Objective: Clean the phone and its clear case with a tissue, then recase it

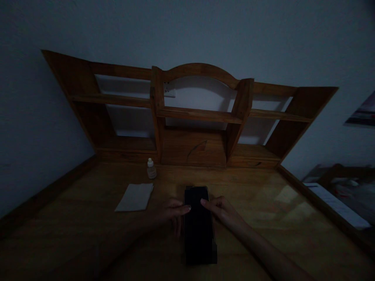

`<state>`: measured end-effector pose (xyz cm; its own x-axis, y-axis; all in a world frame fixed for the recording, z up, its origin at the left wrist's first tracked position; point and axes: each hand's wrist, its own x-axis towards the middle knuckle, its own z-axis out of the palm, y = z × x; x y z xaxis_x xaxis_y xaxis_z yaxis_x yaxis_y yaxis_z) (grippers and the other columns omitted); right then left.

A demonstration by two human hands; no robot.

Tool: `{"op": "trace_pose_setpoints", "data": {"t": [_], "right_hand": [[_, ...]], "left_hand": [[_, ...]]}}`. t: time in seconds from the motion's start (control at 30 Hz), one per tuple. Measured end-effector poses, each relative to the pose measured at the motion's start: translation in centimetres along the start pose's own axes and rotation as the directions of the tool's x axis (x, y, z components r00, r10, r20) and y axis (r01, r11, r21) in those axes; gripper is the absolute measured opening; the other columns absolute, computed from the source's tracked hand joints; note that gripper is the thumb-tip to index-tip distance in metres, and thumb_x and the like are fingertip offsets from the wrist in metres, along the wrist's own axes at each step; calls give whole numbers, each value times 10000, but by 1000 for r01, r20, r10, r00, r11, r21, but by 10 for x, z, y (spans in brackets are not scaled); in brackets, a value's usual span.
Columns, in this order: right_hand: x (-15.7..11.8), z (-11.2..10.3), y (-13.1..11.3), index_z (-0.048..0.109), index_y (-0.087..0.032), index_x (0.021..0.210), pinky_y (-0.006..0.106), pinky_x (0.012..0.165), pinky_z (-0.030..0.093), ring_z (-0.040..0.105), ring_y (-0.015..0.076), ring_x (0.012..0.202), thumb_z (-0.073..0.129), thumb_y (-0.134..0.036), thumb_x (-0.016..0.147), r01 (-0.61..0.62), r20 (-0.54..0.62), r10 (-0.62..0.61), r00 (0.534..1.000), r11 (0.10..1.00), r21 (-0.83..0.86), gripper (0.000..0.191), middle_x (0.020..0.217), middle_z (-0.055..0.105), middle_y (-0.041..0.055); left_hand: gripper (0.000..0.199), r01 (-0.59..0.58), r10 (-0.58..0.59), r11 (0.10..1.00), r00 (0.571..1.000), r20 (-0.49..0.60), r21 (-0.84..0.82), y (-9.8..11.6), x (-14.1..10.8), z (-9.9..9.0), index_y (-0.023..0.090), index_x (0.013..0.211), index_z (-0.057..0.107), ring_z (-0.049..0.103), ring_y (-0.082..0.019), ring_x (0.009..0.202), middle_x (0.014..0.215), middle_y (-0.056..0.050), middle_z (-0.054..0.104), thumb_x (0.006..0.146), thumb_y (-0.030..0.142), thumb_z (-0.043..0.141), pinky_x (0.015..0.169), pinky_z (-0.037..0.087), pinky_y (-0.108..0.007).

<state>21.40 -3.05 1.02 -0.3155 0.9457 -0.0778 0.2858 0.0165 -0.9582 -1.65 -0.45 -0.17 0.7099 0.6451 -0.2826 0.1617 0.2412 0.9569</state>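
A dark smartphone [198, 230] is held upright over the desk, its black face toward me and its lower end blurred into blocky patches. My left hand [175, 212] grips its left edge, with the thumb lying across the front. From the right side, my right hand [220, 207] holds the other edge, thumb tip also on the front. The fingers behind the phone are mostly hidden. Left of the phone lies a folded white cloth or paper [134, 197], and behind that stands a small bottle with a white cap [151, 169]. Neither hand touches them.
A wooden shelf unit [199, 115] with several compartments rises along the back of the desk [252, 195]. A wall socket [169, 90] shows through it. Beyond the raised right edge are papers [336, 205] and part of a wooden chair [342, 170]. The room is dim.
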Motion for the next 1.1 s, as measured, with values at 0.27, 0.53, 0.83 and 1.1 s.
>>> {"op": "trace_pose_setpoints", "data": {"t": [0.27, 0.53, 0.83, 1.1], "right_hand": [[-2, 3, -4, 607, -156, 592, 223, 445, 315, 464, 112, 436, 541, -593, 852, 5, -17, -4, 1000, 998, 64, 513, 503, 543, -11], [1, 5, -4, 647, -163, 941, 261, 655, 462, 625, 186, 766, 595, -524, 846, 96, -48, -89, 995, 980, 174, 377, 871, 672, 51], [0, 6, -7, 642, -175, 910, 292, 727, 469, 620, 202, 839, 606, -482, 837, 66, -82, -50, 995, 979, 195, 318, 909, 670, 64], [0, 7, -4, 566, -165, 841, 228, 416, 374, 540, 129, 464, 554, -574, 842, -12, -53, 22, 998, 985, 173, 409, 632, 592, 1]], "left_hand": [[481, 8, -8, 1000, 1000, -17, 27, 0, 0, 0, 124, 762, 612, 605, -161, 444, 559, -54, 654, 810, 598, 549, 433, 464, -236], [495, 20, -18, 996, 999, -32, 83, 2, -1, 3, 125, 765, 616, 604, -151, 447, 543, -38, 650, 818, 610, 532, 441, 471, -223], [492, 31, -24, 993, 998, -65, 111, 3, -1, 4, 127, 765, 610, 602, -142, 444, 534, -30, 639, 811, 612, 540, 443, 468, -223], [508, 48, -46, 994, 999, -30, 95, 7, -2, 4, 119, 738, 615, 578, -143, 406, 525, -33, 631, 805, 618, 543, 408, 428, -225]]}}
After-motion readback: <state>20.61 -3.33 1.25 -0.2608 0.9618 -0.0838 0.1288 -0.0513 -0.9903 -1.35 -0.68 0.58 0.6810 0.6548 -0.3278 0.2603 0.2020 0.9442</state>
